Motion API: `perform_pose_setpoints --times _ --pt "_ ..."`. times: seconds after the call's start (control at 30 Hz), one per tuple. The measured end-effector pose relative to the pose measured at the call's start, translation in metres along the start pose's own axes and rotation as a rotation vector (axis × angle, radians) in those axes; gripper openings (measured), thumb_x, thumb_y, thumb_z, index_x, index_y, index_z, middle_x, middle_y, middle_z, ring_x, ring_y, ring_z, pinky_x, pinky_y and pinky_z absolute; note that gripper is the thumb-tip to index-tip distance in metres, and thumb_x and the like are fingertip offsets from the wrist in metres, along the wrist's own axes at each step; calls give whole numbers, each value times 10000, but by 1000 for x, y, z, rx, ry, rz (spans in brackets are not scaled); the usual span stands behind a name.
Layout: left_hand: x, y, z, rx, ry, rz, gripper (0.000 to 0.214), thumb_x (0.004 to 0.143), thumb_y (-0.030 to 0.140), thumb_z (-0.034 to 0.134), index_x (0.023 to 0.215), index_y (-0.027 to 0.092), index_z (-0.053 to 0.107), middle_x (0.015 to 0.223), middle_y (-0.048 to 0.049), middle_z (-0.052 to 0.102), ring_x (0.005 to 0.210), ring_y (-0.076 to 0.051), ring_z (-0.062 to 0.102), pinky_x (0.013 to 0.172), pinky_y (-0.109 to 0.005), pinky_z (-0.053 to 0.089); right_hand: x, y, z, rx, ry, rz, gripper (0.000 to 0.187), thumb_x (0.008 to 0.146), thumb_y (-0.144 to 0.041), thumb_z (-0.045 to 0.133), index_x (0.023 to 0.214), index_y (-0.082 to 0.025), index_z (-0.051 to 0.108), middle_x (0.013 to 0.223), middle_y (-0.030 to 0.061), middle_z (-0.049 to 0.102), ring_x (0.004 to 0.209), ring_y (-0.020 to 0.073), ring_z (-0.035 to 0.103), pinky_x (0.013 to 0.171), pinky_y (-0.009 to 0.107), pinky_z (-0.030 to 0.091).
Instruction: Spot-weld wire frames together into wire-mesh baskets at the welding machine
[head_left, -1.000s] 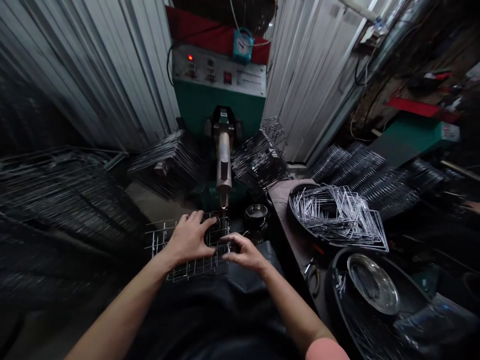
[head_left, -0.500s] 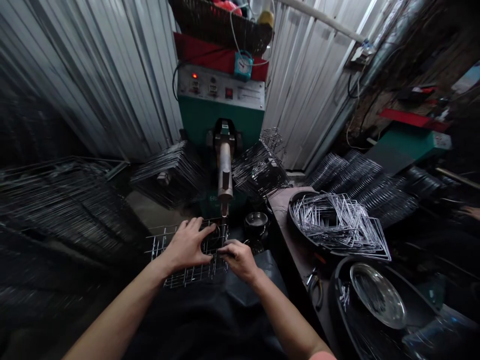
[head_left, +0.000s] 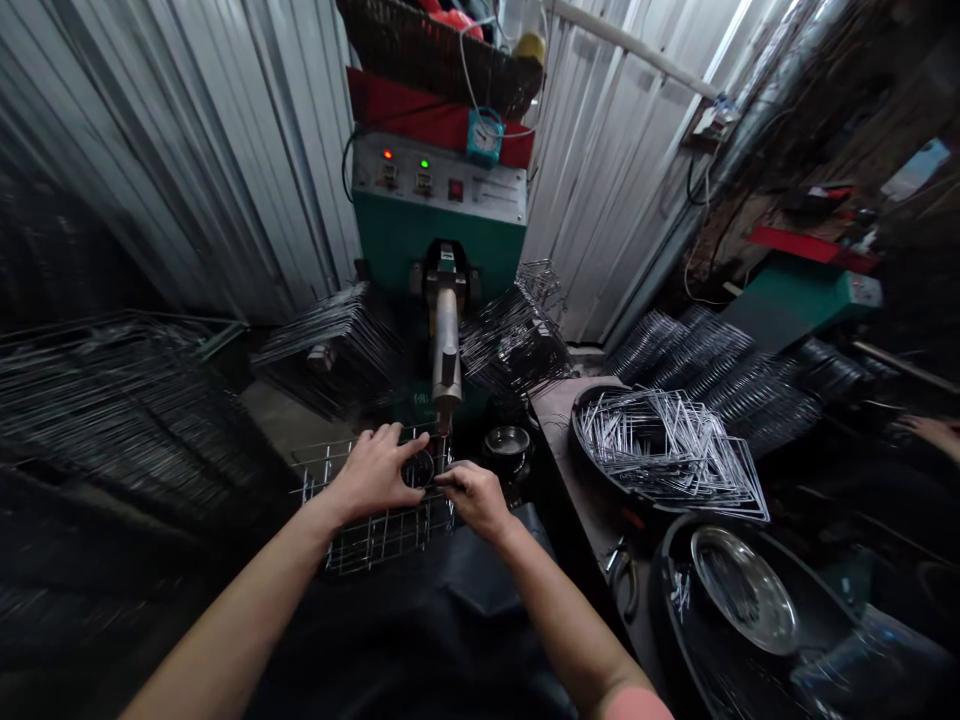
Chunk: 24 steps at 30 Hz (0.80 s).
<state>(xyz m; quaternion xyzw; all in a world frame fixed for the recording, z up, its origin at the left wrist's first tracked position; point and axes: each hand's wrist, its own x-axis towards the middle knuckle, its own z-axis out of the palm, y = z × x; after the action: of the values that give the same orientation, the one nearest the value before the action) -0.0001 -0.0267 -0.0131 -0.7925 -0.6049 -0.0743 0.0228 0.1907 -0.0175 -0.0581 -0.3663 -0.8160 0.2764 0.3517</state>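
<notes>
In front of me lies a silvery wire grid [head_left: 379, 545], just below the tip of a spot welder's [head_left: 447, 345] metal arm. My left hand [head_left: 375, 472] is on the grid, its thumb and fingers curved apart around a dark wire ring [head_left: 430, 468]; its other fingertips are over the grid's far side. My right hand [head_left: 478, 505] is closed in a pinch at the grid's right side, on something thin and dark that I cannot make out. A red and a green lamp glow on the welder's control panel [head_left: 480, 190].
Stacked wire frames stand left [head_left: 322, 345] and right [head_left: 517, 335] of the welder. On the right bench [head_left: 559, 405] are a round tray of bent wire frames [head_left: 675, 450], pliers [head_left: 624, 580] and a black tub [head_left: 664, 600] with a metal dish [head_left: 742, 590]. Another person's hand [head_left: 937, 435] shows far right.
The green lamp on the panel is now lit beside the red one. The view has shifted slightly; both hands stay at the grid in nearly the same pose.
</notes>
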Motion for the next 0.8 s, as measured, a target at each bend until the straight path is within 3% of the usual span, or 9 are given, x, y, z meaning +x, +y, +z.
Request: perform_pose_setpoints --times 0.2,0.47,0.63,0.8 --pt "10 -3 -3 -6 -22 2 714 598 443 650 1262 221 512 1233 -172 479 1163 -333 438 943 -435 353 4 1 3 -38 19 22 160 812 -150 578 903 -241 673 947 23 671 886 137 623 783 237 473" --pt "33 -11 0 -90 -59 -76 703 623 456 600 1280 233 491 1132 -131 540 1067 -308 508 885 -419 398 33 8 -2 -19 45 94 96 818 -232 602 877 -254 674 942 6 668 885 134 613 805 243 467" --pt "40 -19 7 -133 -41 -95 728 598 485 621 1272 236 502 1254 -148 481 1172 -326 452 962 -436 353 8 10 -5 63 142 165 302 726 -208 671 1025 -239 639 990 37 647 904 163 597 817 282 467" --pt "58 -28 12 -184 -55 -156 724 601 511 619 1261 234 511 1315 -152 447 1221 -326 419 987 -435 344 -36 36 -17 160 184 399 234 720 -307 642 919 -184 641 891 47 658 828 182 604 715 288 486"
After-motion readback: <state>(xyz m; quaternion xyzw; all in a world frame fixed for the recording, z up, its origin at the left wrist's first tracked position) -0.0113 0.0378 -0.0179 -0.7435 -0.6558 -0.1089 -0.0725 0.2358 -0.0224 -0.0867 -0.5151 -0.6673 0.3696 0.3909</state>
